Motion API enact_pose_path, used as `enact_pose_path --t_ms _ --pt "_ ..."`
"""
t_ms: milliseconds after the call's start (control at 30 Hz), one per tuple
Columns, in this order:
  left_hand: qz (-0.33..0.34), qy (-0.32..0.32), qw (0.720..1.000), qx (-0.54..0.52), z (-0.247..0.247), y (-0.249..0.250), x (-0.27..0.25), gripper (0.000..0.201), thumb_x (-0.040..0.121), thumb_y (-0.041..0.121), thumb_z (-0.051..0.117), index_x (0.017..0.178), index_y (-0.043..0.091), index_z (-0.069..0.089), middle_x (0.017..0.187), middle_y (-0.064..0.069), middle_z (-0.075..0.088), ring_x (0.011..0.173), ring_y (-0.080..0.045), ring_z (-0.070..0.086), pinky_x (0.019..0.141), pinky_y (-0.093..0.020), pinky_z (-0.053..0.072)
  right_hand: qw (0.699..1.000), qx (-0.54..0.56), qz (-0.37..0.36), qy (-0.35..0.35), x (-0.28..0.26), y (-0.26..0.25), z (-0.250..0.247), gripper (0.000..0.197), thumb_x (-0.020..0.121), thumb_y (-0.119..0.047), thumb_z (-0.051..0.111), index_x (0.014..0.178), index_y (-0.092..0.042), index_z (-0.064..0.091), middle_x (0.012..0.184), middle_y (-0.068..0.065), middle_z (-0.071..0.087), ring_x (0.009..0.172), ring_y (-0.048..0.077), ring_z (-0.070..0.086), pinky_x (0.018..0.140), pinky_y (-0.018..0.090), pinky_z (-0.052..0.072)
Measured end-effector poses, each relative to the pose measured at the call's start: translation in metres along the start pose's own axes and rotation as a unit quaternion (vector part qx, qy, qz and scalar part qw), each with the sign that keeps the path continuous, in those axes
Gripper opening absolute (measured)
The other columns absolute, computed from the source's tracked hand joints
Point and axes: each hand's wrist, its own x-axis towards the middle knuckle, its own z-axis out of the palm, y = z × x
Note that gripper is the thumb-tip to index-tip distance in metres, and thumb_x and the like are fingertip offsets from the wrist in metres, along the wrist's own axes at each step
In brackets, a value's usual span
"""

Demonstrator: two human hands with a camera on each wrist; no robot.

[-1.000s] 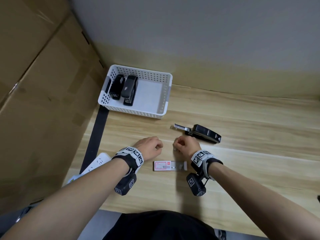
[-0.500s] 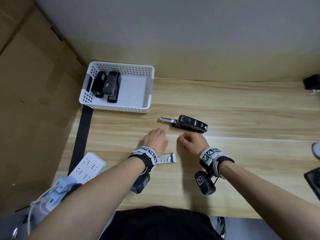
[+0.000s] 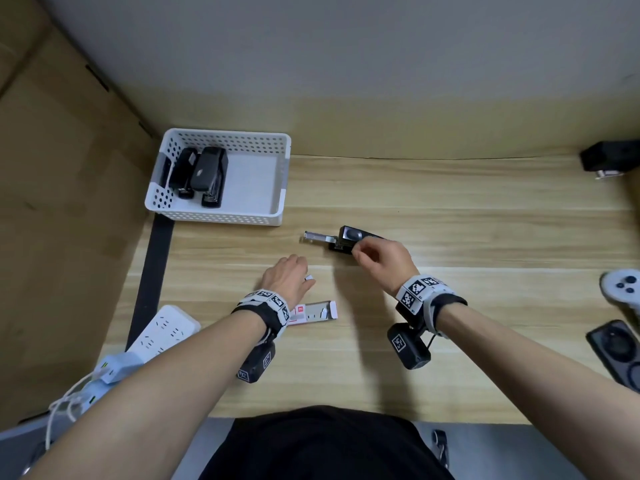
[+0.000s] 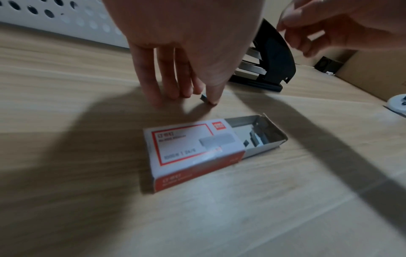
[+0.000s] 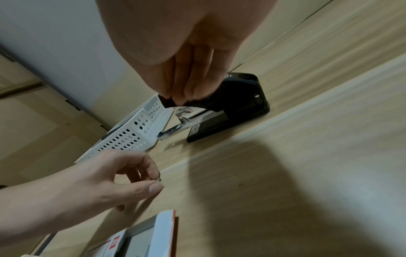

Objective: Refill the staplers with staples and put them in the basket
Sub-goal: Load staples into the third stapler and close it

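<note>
A black stapler [image 3: 346, 237] lies mid-table with its metal staple rail [image 3: 317, 236] slid out to the left. My right hand [image 3: 358, 252] is on it, and in the right wrist view the curled fingers [image 5: 186, 90] grip the front of the stapler's raised black cover [image 5: 237, 97]. My left hand [image 3: 306, 277] hovers just left of it and pinches a short strip of staples [image 4: 204, 99] between thumb and fingertip. The red and white staple box [image 4: 197, 153] lies behind that hand with its drawer pulled out. The white basket [image 3: 221, 216] at the back left holds two black staplers [image 3: 209, 174].
A cardboard wall [image 3: 52, 202] borders the table on the left, with a black strap [image 3: 152, 271] beside it. A white power strip [image 3: 162, 332] sits at the front left. A white game controller [image 3: 623, 285] and a black device [image 3: 616, 351] lie at the right edge.
My right hand has moved forward from beside the left hand onto the stapler and taken its cover. My left hand stays near the box with the staple strip.
</note>
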Motion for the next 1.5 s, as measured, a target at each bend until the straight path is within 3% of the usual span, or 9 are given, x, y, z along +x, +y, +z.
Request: enact_pose_path --t_ms 133,233,300,467,600,833,1167,1300,1500 --pt "0.039 -0.007 0.999 0.002 0.0 0.002 0.001 0.023 0.099 0.035 0.049 0.109 0.015 0.056 0.112 -0.002 0.055 0.107 -0.023 0.052 0.076 -0.037 0.046 0.993 -0.089 -0.027 0.069 0.008 0.004 -0.005 0.034 0.081 -0.028 0.07 0.113 -0.024 0.06 0.108 -0.007 0.054 0.103 0.013 0.047 0.071 0.031 0.047" --pt "0.065 0.017 0.998 0.003 -0.009 0.002 0.007 0.02 0.097 0.035 0.049 0.1 0.017 0.057 0.104 0.001 0.058 0.101 -0.021 0.054 0.071 -0.032 0.044 0.992 -0.13 -0.002 0.01 0.017 0.013 -0.005 0.054 0.076 -0.025 0.074 0.126 -0.018 0.055 0.123 0.003 0.052 0.115 0.025 0.042 0.092 0.039 0.045" --pt "0.082 0.049 0.995 0.005 -0.024 0.003 0.017 0.019 0.095 0.036 0.048 0.095 0.02 0.058 0.099 0.004 0.059 0.095 -0.017 0.055 0.066 -0.028 0.039 0.988 -0.151 0.019 -0.027 0.021 0.018 -0.002 0.056 0.077 -0.025 0.073 0.128 -0.016 0.054 0.126 0.005 0.052 0.116 0.027 0.041 0.097 0.042 0.042" --pt "0.145 0.093 0.985 0.023 -0.063 0.002 0.054 0.019 0.093 0.037 0.055 0.094 0.019 0.061 0.093 0.005 0.059 0.096 -0.013 0.05 0.067 -0.026 0.038 0.987 -0.143 0.05 -0.06 0.029 0.026 0.001 0.051 0.079 -0.024 0.071 0.126 -0.012 0.054 0.126 0.009 0.052 0.115 0.029 0.043 0.096 0.039 0.041" --pt "0.192 0.03 0.978 0.074 -0.076 0.0 0.078 0.023 0.09 0.035 0.059 0.096 0.014 0.067 0.096 0.001 0.063 0.101 -0.018 0.053 0.072 -0.036 0.051 0.989 -0.123 0.057 -0.051 0.03 0.029 0.001 0.044 0.079 -0.019 0.069 0.121 -0.012 0.057 0.124 0.009 0.052 0.114 0.029 0.043 0.094 0.036 0.041" --pt "0.215 -0.057 0.97 0.094 -0.081 -0.004 0.094 0.015 0.087 0.03 0.061 0.088 0.018 0.069 0.09 0.002 0.064 0.09 -0.021 0.06 0.073 -0.036 0.051 0.99 -0.115 0.061 -0.055 0.03 0.031 0.0 0.043 0.08 -0.018 0.067 0.122 -0.012 0.057 0.126 0.007 0.051 0.114 0.028 0.043 0.094 0.037 0.042" --pt "0.236 -0.04 0.969 0.058 -0.074 -0.012 0.097 0.017 0.089 0.034 0.067 0.095 0.018 0.068 0.094 0.002 0.064 0.091 -0.022 0.06 0.075 -0.037 0.05 0.989 -0.115 0.069 -0.059 0.029 0.029 0.002 0.042 0.082 -0.019 0.066 0.122 -0.012 0.056 0.124 0.008 0.052 0.111 0.028 0.047 0.091 0.04 0.044" --pt "0.24 -0.004 0.969 0.065 -0.069 -0.019 0.081 0.023 0.092 0.033 0.064 0.108 0.018 0.069 0.107 0.003 0.065 0.101 -0.019 0.06 0.077 -0.03 0.048 0.989 -0.115 0.07 -0.061 0.03 0.028 0.002 0.043 0.082 -0.02 0.065 0.122 -0.011 0.055 0.123 0.009 0.052 0.111 0.029 0.047 0.092 0.042 0.044" --pt "0.225 -0.033 0.969 0.094 -0.058 -0.029 0.062 0.031 0.098 0.031 0.05 0.127 0.026 0.061 0.138 0.001 0.051 0.125 -0.021 0.048 0.085 -0.045 0.051 0.988 -0.121 0.069 -0.063 0.028 0.03 0.002 0.043 0.081 -0.02 0.066 0.121 -0.011 0.055 0.12 0.01 0.054 0.108 0.03 0.049 0.091 0.043 0.044"
